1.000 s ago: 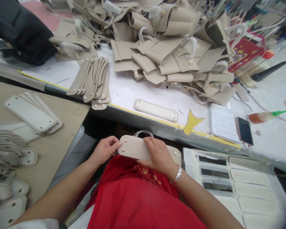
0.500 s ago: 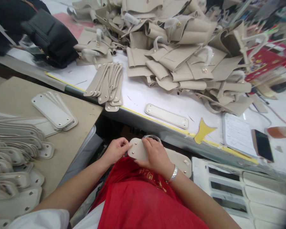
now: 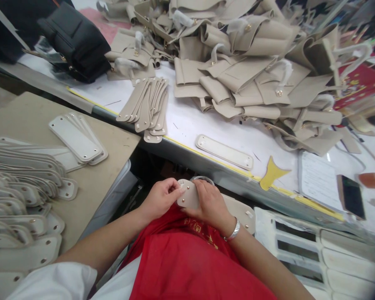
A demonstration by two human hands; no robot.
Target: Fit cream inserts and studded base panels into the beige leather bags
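Observation:
A beige leather panel (image 3: pixel 237 207) with rounded ends and small metal studs is in front of my red apron. Its middle is covered by my right hand (image 3: pixel 214 204), whose fingers and thumb are wrapped across it. My left hand (image 3: pixel 165 196) is closed at the panel's left end, the thumb pressed on the edge beside the studs. Whether anything small is also between those fingers is hidden. Just beyond, on the white bench, lies a single cream panel (image 3: pixel 224 151) with holes at its ends.
Stacked pale panels (image 3: pixel 28 179) cover much of the left board (image 3: pixel 112 175). On the bench are a fan of beige strips (image 3: pixel 148 104), heaped beige bag parts (image 3: pixel 237 75), a black bag (image 3: pixel 76 41), a yellow cutout (image 3: pixel 272 173), a notebook (image 3: pixel 318 179) and a phone (image 3: pixel 352 196).
The whole view has shifted slightly, with things appearing farther right. My left thumb now lies further over the panel's left end. The right hand keeps its grip.

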